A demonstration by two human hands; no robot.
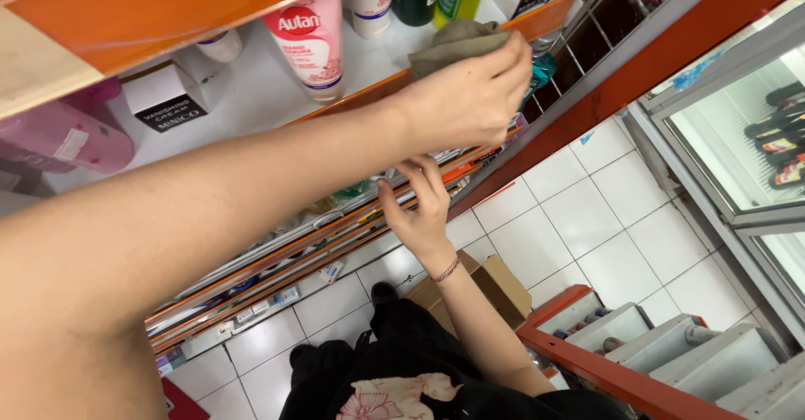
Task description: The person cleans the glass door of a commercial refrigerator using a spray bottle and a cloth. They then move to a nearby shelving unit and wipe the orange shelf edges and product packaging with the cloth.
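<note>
One crumpled olive-grey cloth [457,43] on far white shelf [251,93] edge | left hand [465,97] pressing it, fingers closed over cloth | right hand [419,206] below, open, fingers up nr lower shelf.

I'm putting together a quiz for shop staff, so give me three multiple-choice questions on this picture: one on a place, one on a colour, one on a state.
1. Where is the olive cloth?
A. on the floor tiles
B. on the shelf edge, under the left hand
C. in the cardboard box

2. What colour is the shelf edge?
A. orange
B. blue
C. green

3. How is the right hand?
A. closed round a bottle
B. out of view
C. open, holding nothing

Answers:
1. B: the left hand lies on the cloth at the shelf's front.
2. A: the front strip is orange.
3. C: the right hand has its fingers extended and empty.
</note>
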